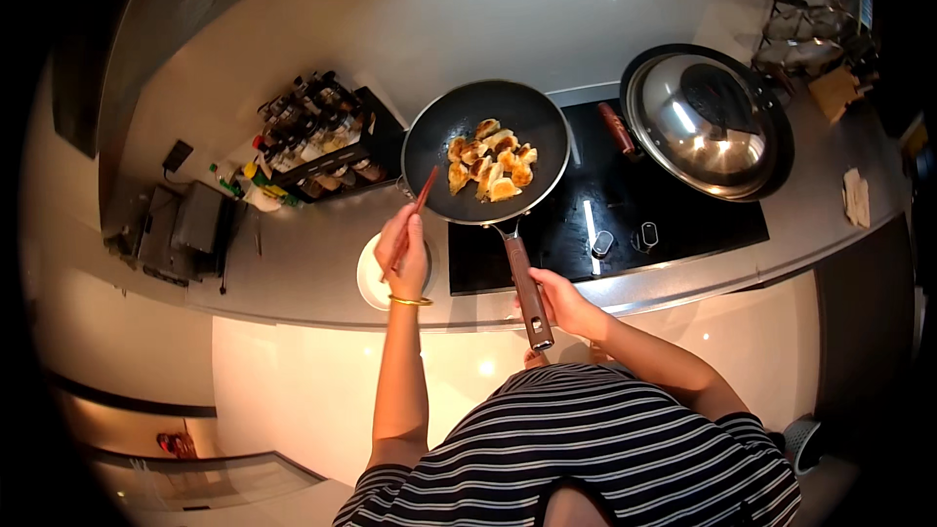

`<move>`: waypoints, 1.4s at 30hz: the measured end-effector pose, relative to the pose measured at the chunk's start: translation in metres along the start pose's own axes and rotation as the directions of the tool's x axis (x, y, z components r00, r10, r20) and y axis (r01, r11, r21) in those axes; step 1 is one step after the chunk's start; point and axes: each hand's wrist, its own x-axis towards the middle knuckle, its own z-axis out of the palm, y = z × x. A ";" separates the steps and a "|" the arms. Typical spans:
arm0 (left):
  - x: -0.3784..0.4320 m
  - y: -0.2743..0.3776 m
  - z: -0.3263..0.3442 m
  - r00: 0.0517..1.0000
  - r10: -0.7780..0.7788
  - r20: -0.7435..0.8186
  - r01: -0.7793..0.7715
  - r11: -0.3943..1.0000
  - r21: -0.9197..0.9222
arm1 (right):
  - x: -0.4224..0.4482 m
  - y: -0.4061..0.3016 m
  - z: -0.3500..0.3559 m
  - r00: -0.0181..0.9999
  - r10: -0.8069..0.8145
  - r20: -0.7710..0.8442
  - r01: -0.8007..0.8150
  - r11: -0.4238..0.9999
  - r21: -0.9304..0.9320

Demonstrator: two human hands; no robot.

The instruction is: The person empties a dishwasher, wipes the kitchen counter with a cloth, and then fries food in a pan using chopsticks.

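Browned dumplings lie clustered in a dark frying pan, over the left part of a black glass cooktop. My left hand, with a gold bangle at the wrist, holds reddish chopsticks; their tips point up at the pan's left side, apart from the dumplings. Under that hand a white bowl or plate sits on the counter, partly hidden. My right hand is closed around the pan's brown handle, with some of its fingers hidden behind it.
At the right of the cooktop stands a wok under a domed metal lid. A black rack of seasoning bottles is left of the pan. A folded cloth lies far right. Two knobs sit on the cooktop's front part.
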 end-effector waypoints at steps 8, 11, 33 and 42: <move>-0.085 0.016 0.016 0.994 -0.066 0.089 0.054 0.990 0.131 | -0.099 0.092 -0.196 0.919 -0.062 -0.389 -0.225 0.728 -0.648; -0.103 0.015 0.014 0.987 -0.131 0.091 0.119 0.986 0.119 | -0.122 0.163 -0.335 0.863 0.063 -0.502 -0.476 0.435 -0.764; -0.073 0.072 0.036 0.980 0.042 -0.196 -0.020 0.993 0.114 | -0.112 0.127 -0.430 0.823 -0.348 -0.448 -0.412 0.177 -0.894; -0.058 0.071 0.038 0.970 0.055 -0.238 -0.032 0.994 0.101 | -0.088 0.117 -0.417 0.870 -0.255 -0.422 -0.420 0.068 -0.905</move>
